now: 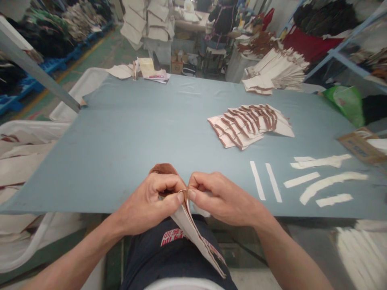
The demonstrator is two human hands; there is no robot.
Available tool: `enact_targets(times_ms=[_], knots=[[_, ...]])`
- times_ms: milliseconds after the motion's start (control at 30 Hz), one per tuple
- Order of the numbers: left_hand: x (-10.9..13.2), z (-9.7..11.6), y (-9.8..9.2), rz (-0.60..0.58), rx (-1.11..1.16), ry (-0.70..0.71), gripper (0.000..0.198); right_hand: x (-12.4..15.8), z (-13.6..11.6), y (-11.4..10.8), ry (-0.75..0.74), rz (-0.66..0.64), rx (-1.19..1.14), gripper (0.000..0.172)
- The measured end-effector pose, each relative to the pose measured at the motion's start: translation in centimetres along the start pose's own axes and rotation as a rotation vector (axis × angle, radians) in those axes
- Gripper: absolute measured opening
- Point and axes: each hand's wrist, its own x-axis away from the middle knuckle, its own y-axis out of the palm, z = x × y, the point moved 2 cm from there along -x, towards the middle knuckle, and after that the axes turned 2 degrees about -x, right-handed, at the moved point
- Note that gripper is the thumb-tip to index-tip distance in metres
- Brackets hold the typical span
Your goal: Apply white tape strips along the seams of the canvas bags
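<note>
Between both hands, at the table's front edge, is a folded cream fabric piece (193, 231) with brown trim, its long end hanging down over the dark apron. My left hand (157, 197) pinches its upper edge between thumb and fingers. A brown curved part (163, 167) of the piece sticks up behind that hand. Close against it, my right hand (217, 195) is closed at the same edge, thumb and forefinger pressed together. The fingers partly cover the spot where the hands meet.
On the blue-grey table (136, 121) lies a fanned stack of cream pieces with brown edges (250, 125). Several pale strips (332, 183) lie at the right. A larger cream stack (275, 72) stands at the far edge. White bins (33, 127) flank the left. A person (222, 24) sits beyond.
</note>
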Motion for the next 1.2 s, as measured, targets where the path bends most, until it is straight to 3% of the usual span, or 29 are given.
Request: enact_targets(times_ms=[100,233,467,667,967,1100,1200], knots=[[0.0,-0.3,-0.3,0.043,0.080,0.042,0.026,-0.1,0.1,0.0,-0.083,0.086,-0.045,0.018],[0.3,-0.5,-0.4,0.017,0.126,0.010,0.028,-0.1,0.1,-0.1,-0.233,0.254,0.028,0.005],[0.3,0.1,-0.7,-0.024,0.037,0.027,0.026,0.4,-0.9,-1.0,-0.544,0.279,0.405,0.014],[0.6,-0.5,-1.1,-0.122,0.060,-0.013,0.031,0.4,-1.0,-1.3,-0.559,0.173,0.470,0.016],[1.1,-1.1,-0.8,-0.106,0.075,-0.063,0.038,0.1,-1.8,0.2,-0.648,0.305,0.876,0.037],[1.4,-1.0,-0.8,-0.116,0.095,-0.049,0.036,-0.2,-1.5,0.3,-0.614,0.281,0.762,0.029],[1.9,-0.9,-0.8,-0.194,0.124,-0.029,0.032,-0.8,-1.1,0.0,-0.449,0.069,0.422,0.018]])
